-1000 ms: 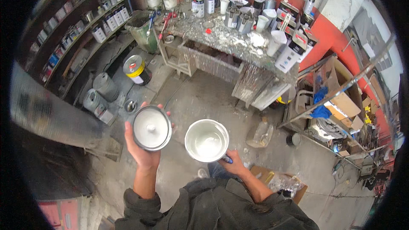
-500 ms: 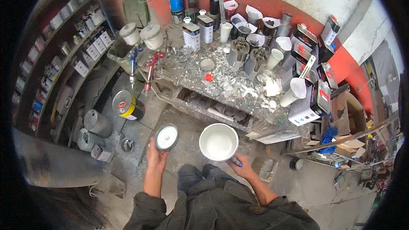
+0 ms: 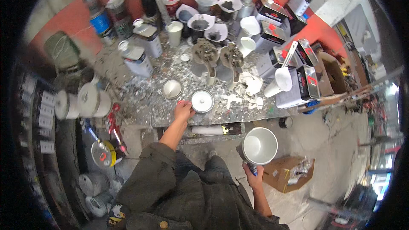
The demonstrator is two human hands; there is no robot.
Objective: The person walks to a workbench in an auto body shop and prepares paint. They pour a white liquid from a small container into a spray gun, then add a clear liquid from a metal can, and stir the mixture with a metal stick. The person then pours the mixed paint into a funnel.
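My left hand (image 3: 184,111) reaches over the front of the paint-spattered workbench (image 3: 159,108), its fingers closed at the edge of a round lid (image 3: 202,102) with a white inner face and dark rim. The lid is at the bench top; whether it rests there I cannot tell. Something red shows beside those fingers. My right hand (image 3: 254,175), to the right and off the bench, grips a dark and blue handle under a round metal cup (image 3: 260,146). The cup's mouth faces up, its inside pale grey-white.
A shallow round dish (image 3: 172,89) lies left of the lid. Metal cans (image 3: 137,58), paper-lined cups (image 3: 204,2) and two grey holders (image 3: 204,57) crowd the bench. Spray guns (image 3: 113,123) hang at its left end. A cardboard box (image 3: 283,174) sits on the floor at right.
My left hand has carried the lid forward to the bench top. The cup in my right hand has moved right, and its white contents no longer show. The view has shifted closer to the bench.
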